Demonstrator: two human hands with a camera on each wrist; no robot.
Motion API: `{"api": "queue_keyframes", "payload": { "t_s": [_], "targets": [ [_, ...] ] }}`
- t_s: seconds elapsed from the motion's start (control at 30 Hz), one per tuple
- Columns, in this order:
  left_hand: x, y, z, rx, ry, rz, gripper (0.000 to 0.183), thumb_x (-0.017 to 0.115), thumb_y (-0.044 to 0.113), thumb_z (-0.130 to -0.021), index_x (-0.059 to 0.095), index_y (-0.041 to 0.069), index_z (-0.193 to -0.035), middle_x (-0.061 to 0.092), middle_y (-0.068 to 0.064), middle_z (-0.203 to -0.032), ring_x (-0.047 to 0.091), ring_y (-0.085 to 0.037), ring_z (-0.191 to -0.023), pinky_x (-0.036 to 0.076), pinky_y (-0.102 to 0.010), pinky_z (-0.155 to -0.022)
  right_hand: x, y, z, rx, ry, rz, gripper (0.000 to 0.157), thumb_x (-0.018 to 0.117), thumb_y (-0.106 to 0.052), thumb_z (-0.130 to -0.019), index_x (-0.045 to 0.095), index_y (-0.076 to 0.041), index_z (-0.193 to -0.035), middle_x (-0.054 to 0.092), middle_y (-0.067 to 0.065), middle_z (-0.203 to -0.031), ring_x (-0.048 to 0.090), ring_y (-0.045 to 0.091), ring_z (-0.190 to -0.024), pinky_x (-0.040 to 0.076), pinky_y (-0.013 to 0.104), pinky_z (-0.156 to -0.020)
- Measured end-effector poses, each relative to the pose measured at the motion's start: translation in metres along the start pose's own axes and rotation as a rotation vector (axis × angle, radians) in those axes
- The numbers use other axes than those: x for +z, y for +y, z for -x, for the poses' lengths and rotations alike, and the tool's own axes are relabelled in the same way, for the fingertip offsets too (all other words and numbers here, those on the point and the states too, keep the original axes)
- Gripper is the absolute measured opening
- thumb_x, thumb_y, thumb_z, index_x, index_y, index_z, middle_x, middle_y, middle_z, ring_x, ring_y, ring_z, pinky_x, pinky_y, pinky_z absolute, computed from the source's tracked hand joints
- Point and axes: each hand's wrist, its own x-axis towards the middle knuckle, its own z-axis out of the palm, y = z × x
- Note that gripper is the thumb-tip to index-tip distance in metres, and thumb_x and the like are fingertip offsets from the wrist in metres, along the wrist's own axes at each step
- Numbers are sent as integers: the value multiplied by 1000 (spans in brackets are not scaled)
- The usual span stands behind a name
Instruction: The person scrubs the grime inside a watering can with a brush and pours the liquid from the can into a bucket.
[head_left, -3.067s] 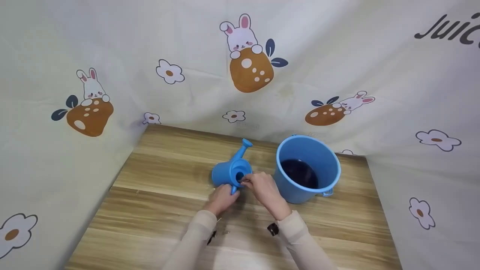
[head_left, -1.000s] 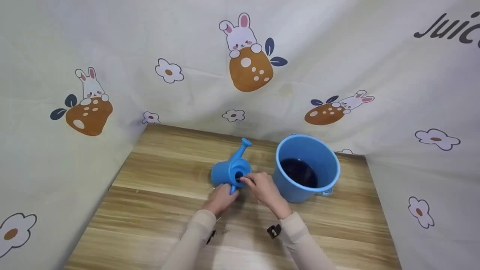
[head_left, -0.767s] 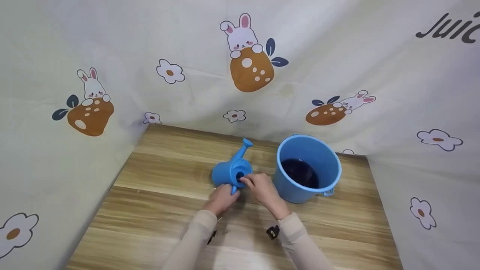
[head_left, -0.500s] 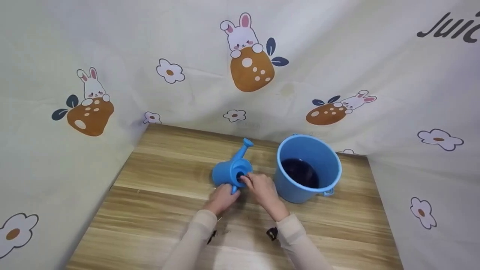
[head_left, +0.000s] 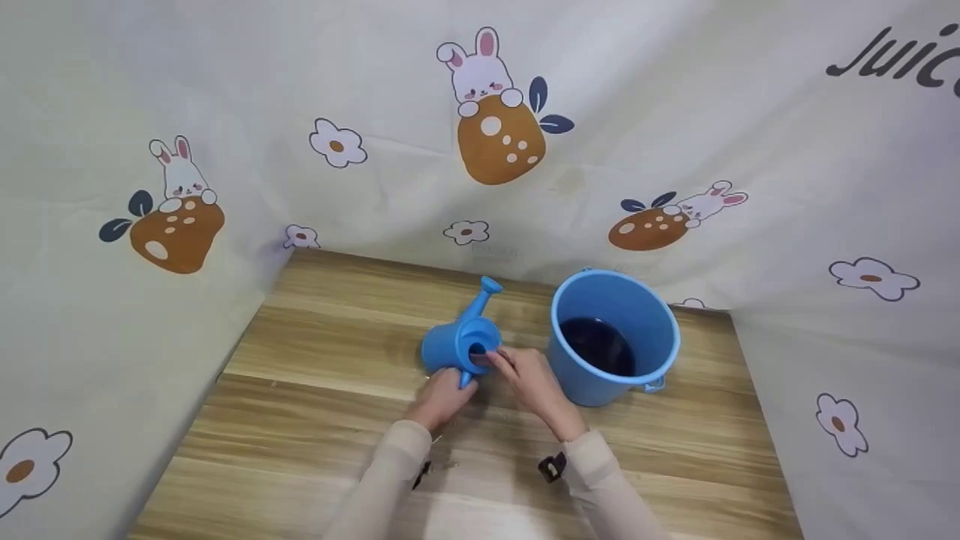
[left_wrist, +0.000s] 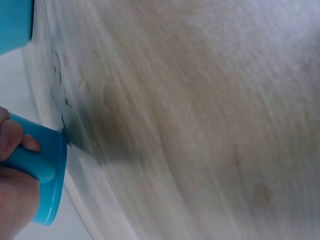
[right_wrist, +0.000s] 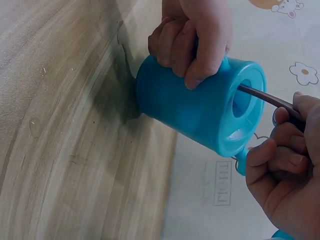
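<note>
A blue watering can (head_left: 444, 349) stands on the wooden table, its spout pointing to the back. My left hand (head_left: 444, 397) grips the can's handle; in the right wrist view the fingers of that left hand (right_wrist: 187, 42) curl round it. My right hand (head_left: 534, 382) pinches a thin dark brown stick (right_wrist: 267, 97). The stick runs into the can's round top opening, and its far end is hidden inside. In the left wrist view the can's lower part (left_wrist: 52, 150) shows beside the gripping fingers.
A blue bucket (head_left: 566, 367) with dark liquid (head_left: 598, 345) in it stands right of the can, close to my right hand. Small wet spots (right_wrist: 34, 127) lie on the wooden tabletop (head_left: 315, 427). A curtain with rabbit prints (head_left: 390, 195) hangs behind and at both sides.
My right hand has shifted slightly right, away from the opening, and more of the brown stick shows now. The left hand, watering can and bucket stay in place.
</note>
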Motion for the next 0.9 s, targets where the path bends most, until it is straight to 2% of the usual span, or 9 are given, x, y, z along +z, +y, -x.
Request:
{"api": "queue_keyframes", "payload": {
  "t_s": [0.2, 0.4, 0.63, 0.9],
  "targets": [
    [-2, 0, 1, -8, -4, 12, 37, 55, 26, -89, 33, 21, -59, 31, 10, -56, 33, -9, -50, 27, -25, -48, -4, 2, 1, 55, 0, -101, 36, 53, -33, -102, 54, -13, -71, 31, -12, -60, 31, 3, -54, 30, 20, -55],
    [-1, 0, 1, -3, -6, 4, 37, 55, 27, -89, 33, 21, -59, 30, 10, -57, 33, -9, -51, 28, -26, -49, -6, 6, 2, 94, -13, -149, 43, 50, -39, -102, 56, -9, -73, 36, -11, -59, 31, 3, -52, 29, 20, -54],
    [-1, 1, 1, -17, -12, 14, 36, 55, 27, -89, 34, 21, -60, 31, 9, -57, 33, -9, -51, 28, -26, -49, -5, 5, 2, 99, -1, -166, 39, 52, -35, -102, 57, -10, -72, 44, -11, -60, 40, 3, -53, 35, 20, -55],
    [-1, 1, 1, -7, 14, -17, 37, 54, 29, -89, 33, 21, -60, 31, 9, -58, 34, -10, -53, 28, -26, -49, -1, 4, -1, 89, -8, -201, 42, 50, -38, -103, 51, -12, -70, 37, -10, -59, 32, 2, -52, 31, 20, -55]
  ]
}}
